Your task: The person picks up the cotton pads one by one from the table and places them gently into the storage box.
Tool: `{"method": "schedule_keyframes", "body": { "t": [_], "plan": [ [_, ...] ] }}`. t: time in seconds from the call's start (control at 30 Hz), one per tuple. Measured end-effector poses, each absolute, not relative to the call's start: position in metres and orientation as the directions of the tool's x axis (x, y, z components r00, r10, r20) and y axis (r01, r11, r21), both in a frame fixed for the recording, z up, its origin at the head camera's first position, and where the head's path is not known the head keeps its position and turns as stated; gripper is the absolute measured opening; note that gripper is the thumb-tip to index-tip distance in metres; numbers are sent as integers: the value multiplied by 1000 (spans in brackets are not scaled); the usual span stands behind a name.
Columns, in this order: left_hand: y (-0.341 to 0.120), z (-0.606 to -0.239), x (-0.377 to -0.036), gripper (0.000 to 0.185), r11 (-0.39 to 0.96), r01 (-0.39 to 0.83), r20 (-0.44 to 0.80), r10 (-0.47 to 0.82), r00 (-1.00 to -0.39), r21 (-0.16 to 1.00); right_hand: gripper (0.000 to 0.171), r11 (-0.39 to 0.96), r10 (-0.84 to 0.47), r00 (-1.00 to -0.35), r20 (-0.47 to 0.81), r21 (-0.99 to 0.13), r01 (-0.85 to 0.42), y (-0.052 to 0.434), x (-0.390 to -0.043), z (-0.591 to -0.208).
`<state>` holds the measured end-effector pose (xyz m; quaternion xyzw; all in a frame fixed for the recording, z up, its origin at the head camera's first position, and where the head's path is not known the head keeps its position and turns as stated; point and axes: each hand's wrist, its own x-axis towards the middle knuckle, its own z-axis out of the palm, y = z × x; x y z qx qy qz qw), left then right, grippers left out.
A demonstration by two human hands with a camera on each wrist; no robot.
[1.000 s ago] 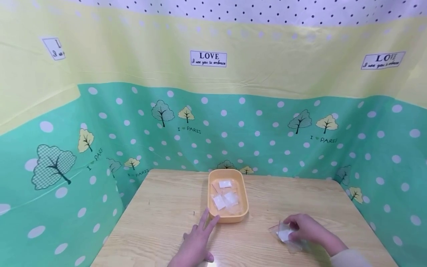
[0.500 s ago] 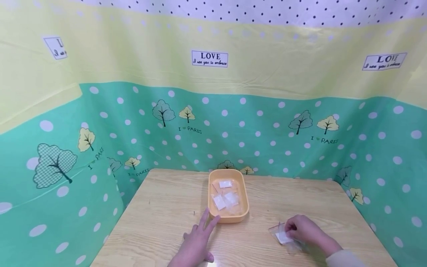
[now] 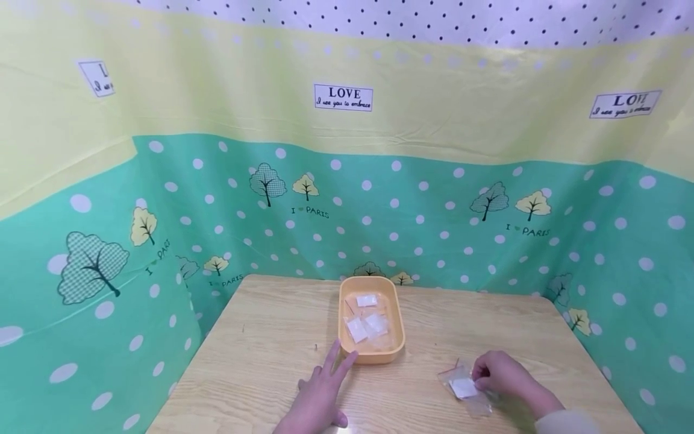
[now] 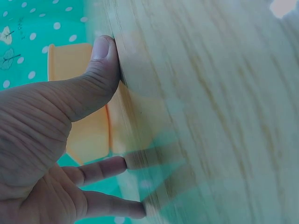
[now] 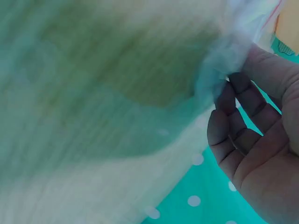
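Observation:
My left hand (image 3: 320,392) lies flat on the wooden table (image 3: 260,349) with its fingers straight, the fingertips close to the front left corner of an orange tray (image 3: 400,328). In the left wrist view the thumb and fingers of this hand (image 4: 51,126) press on the wood beside the tray (image 4: 77,65). The tray holds several small clear bags with white squares (image 3: 364,325). To the right, my right hand (image 3: 501,377) pinches the edge of one clear bag with a white square (image 3: 463,389) that lies on the table. The right wrist view is blurred; the curled fingers (image 5: 238,126) touch the bag (image 5: 243,42).
A cloth screen in green and yellow with dots and trees (image 3: 434,205) closes in the table on the back, left and right. The table's edges run close to the screen on both sides.
My right hand has brought the clear bag down so it lies flatter on the table and has shifted slightly right. The left hand and the tray have not moved.

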<state>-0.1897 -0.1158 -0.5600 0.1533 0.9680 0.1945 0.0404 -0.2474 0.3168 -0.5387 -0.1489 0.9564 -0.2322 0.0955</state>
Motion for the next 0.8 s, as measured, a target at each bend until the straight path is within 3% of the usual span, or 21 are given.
{"method": "schedule_keyframes", "body": {
  "t": [0.17, 0.33, 0.47, 0.8],
  "plan": [
    [-116, -560, -191, 136, 877, 269, -27, 305, -952, 399, 21, 866, -331, -943, -44, -412, -284, 315, -242, -546],
    [-116, -562, -194, 137, 875, 261, -51, 307, -950, 408, 17, 886, -205, -971, -123, -444, -131, 310, -245, -537],
    [-117, -563, -194, 137, 873, 274, -41, 317, -948, 404, 7, 852, -133, -987, -87, -519, -69, 311, -255, -515],
    [-116, -564, -193, 139, 876, 276, -28, 312, -950, 396, 7, 749, -153, -978, 139, -630, -207, 289, -274, -482]
  ]
}}
